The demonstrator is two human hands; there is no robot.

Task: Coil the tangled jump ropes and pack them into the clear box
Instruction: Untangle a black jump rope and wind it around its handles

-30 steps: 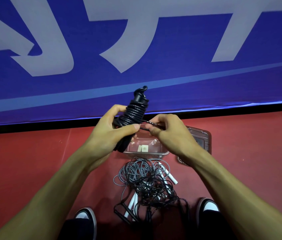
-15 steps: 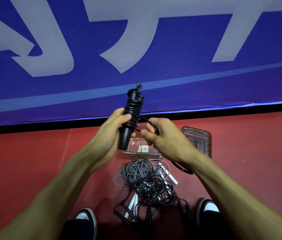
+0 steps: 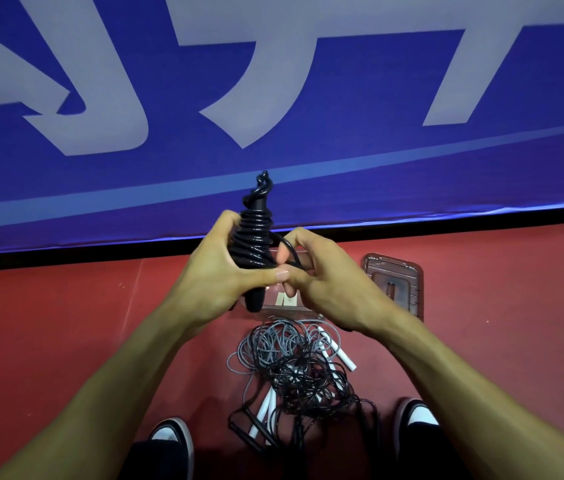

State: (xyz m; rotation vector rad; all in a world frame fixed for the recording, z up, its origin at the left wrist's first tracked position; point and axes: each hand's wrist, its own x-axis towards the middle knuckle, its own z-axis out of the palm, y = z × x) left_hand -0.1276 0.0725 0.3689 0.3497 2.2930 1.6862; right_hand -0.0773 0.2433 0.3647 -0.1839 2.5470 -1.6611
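Observation:
My left hand (image 3: 216,275) grips a black jump rope (image 3: 252,239) held upright, its cord wound tightly round the black handles. My right hand (image 3: 322,282) sits just to its right and pinches the free end of the black cord (image 3: 289,247) close against the bundle. Behind and below my hands the clear box (image 3: 282,303) stands on the red floor, mostly hidden by them. In front of it lies a tangled pile of grey and black ropes (image 3: 298,368) with white handles (image 3: 339,355) sticking out.
The box's clear lid (image 3: 398,282) lies flat on the floor to the right of the box. A blue banner (image 3: 273,98) with pale lettering closes off the far side. My two shoes (image 3: 169,441) flank the pile near the bottom edge.
The bundle has turned upright and shifted slightly right in my left hand. My right hand has brought the loose cord end in against the bundle.

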